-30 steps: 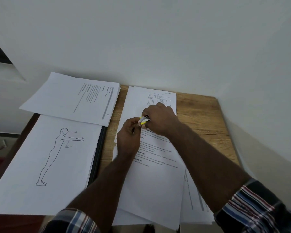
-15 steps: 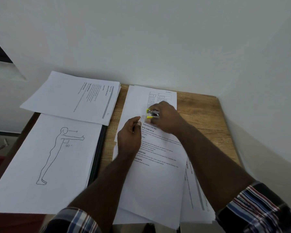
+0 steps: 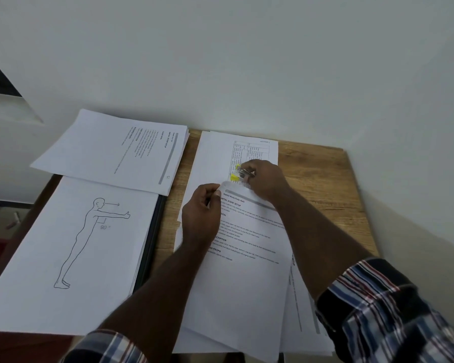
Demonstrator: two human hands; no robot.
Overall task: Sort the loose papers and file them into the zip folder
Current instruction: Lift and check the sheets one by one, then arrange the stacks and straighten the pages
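A stack of printed sheets (image 3: 247, 279) lies in front of me on the wooden table (image 3: 325, 195), over a sheet with a printed grid (image 3: 215, 155). My left hand (image 3: 201, 218) pinches the top sheet at its upper left corner. My right hand (image 3: 266, 179) grips a small yellow and metal clip (image 3: 237, 173) at the top edge of that sheet. I cannot tell whether the clip bites the paper. The dark edge of the zip folder (image 3: 152, 231) shows to the left, under other papers.
A sheet with a line drawing of a standing figure (image 3: 71, 244) covers the folder. A second stack of text pages (image 3: 110, 150) lies behind it, overhanging the table's edge. More pages (image 3: 302, 310) stick out at the lower right. White walls close the back and right.
My right hand has carried the yellow clip away from my left hand, up and to the right, to the sheet's top edge. My left hand has stayed at the corner.
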